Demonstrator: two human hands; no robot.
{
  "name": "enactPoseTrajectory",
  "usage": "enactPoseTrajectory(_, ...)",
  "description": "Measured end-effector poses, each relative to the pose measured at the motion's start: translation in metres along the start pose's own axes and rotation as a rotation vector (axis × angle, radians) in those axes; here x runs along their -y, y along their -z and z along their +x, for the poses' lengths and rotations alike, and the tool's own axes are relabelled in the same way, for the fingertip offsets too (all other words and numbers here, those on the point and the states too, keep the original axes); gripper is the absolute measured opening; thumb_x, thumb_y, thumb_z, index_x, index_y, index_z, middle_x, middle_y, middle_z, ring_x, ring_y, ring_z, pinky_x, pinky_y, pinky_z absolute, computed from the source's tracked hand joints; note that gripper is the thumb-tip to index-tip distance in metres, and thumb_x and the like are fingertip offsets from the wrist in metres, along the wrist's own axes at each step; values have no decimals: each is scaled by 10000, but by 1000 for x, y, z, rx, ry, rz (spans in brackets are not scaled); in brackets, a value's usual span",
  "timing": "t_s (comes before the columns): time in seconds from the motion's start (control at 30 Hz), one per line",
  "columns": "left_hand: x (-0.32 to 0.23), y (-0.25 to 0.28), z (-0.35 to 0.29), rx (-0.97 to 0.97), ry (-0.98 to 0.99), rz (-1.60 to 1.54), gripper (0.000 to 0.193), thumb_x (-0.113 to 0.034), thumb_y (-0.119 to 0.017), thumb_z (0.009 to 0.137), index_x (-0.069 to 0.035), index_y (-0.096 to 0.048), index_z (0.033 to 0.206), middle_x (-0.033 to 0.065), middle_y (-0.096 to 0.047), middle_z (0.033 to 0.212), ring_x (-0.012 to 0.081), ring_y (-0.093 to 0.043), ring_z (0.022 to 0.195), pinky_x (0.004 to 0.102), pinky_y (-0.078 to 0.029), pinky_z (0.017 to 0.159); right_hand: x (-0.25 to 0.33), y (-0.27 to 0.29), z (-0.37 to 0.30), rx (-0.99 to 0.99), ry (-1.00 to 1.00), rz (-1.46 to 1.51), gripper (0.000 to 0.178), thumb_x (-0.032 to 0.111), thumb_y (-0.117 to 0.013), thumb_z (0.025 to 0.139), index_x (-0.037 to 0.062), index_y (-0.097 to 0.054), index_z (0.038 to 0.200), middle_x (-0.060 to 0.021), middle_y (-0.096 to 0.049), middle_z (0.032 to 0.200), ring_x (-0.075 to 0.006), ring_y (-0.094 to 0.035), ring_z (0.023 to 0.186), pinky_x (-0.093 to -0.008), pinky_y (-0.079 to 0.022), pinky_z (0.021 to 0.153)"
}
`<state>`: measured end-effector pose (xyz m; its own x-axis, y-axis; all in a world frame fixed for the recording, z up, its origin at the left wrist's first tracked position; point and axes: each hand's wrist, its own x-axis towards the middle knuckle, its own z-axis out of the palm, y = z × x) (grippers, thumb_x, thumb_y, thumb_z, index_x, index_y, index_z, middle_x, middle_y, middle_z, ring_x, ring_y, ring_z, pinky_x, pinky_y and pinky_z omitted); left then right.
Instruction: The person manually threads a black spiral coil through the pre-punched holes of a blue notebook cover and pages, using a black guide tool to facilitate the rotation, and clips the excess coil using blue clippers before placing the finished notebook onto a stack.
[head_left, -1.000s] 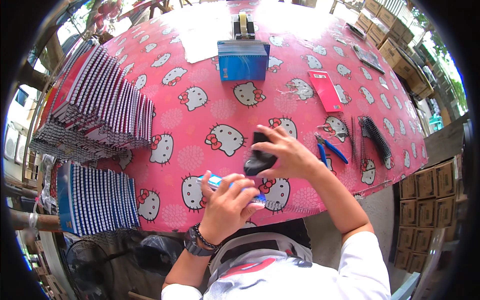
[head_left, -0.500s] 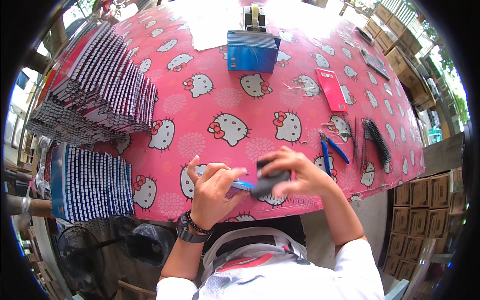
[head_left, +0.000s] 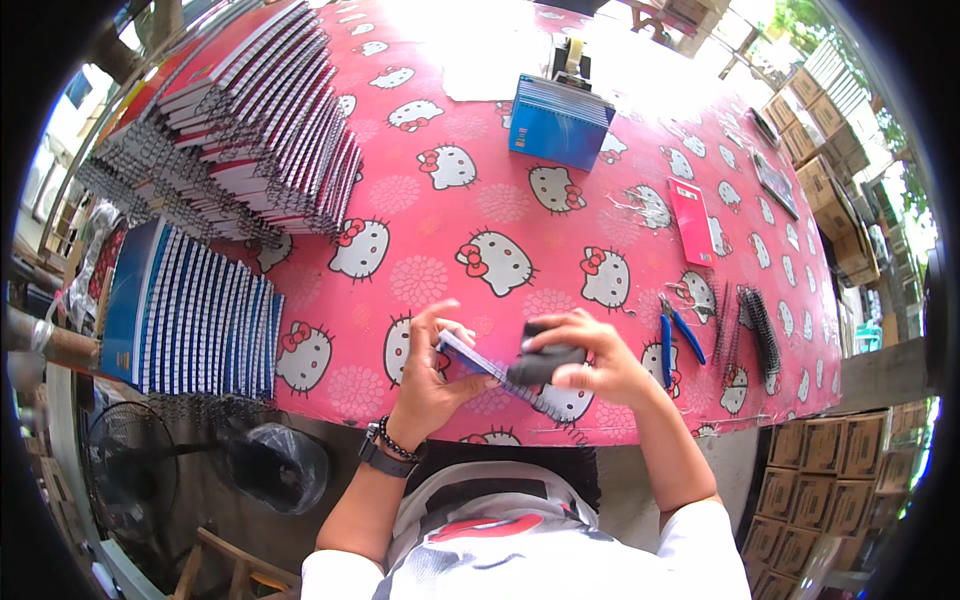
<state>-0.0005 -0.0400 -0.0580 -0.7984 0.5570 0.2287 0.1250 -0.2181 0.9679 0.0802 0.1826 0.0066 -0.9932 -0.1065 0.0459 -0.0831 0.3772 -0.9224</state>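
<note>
My left hand (head_left: 428,378) grips a thin blue notebook (head_left: 466,352) by its side, tilted with its edge toward me, close to the table's front edge. My right hand (head_left: 604,362) is closed around a dark, blocky object (head_left: 540,364), whose exact kind I cannot make out. This object meets the notebook's right end. A thin spiral wire (head_left: 574,432) sticks out past that end, over the table edge. Right of my right hand lie blue-handled pliers (head_left: 682,340), and beyond them a bundle of black spiral wires (head_left: 760,335).
At the left rise a tall stack of red spiral notebooks (head_left: 255,130) and a lower row of blue ones (head_left: 205,320). A blue notebook pile (head_left: 562,130) stands before a tape dispenser (head_left: 572,62). A pink card (head_left: 692,222) lies to the right. Cartons (head_left: 825,455) and a fan (head_left: 130,460) flank the table.
The view has shifted, so the table's things sit farther right. The notebook has turned to slope down to the right, its edge now showing. The dark object stays at its right end.
</note>
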Motion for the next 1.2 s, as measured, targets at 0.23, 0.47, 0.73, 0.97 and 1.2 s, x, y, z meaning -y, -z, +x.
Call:
enactPoseTrajectory(0.23,14,6,-10,13,15,51,476,-131,-805,733,-77,-433,1024,39,-492,945,126,-489,862,272,-431,768,2,-3,11,29,-26,25,567,508,-681,741,31,-691,1047,-156,-629,1143,-261,-512,1147,-411,-379,969)
enactPoseTrajectory(0.47,8,4,-6,76,-7,78,469,-9,-761,730,-88,-403,1023,45,-446,972,134,-470,908,290,-424,822,6,-6,23,5,-109,-128,461,407,-727,727,71,-703,1041,-149,-622,1151,-254,-546,1050,-414,-405,920)
enactPoseTrajectory(0.73,11,3,-8,62,-62,147,464,-124,-769,770,-72,-399,1044,73,-475,953,173,-487,845,314,-432,764,9,-15,25,4,-138,-77,577,520,-668,759,53,-684,1097,-164,-621,1173,-296,-513,1174,-433,-345,1010)
enactPoseTrajectory(0.97,9,2,-13,30,-29,296,444,-130,-737,790,-51,-393,1058,120,-494,956,258,-524,862,359,-440,774,13,-19,33,-1,-42,-287,523,463,-700,768,119,-666,1160,-181,-557,1272,-304,-502,1137,-441,-373,986)
enactPoseTrajectory(1.2,-2,0,-9,50,-37,339,393,-151,-712,826,-53,-411,1059,97,-486,947,210,-528,836,322,-443,759,9,-6,27,-176,-15,-462,620,415,-750,731,86,-597,1233,-173,-503,1331,-322,-452,1193,-422,-354,1013)
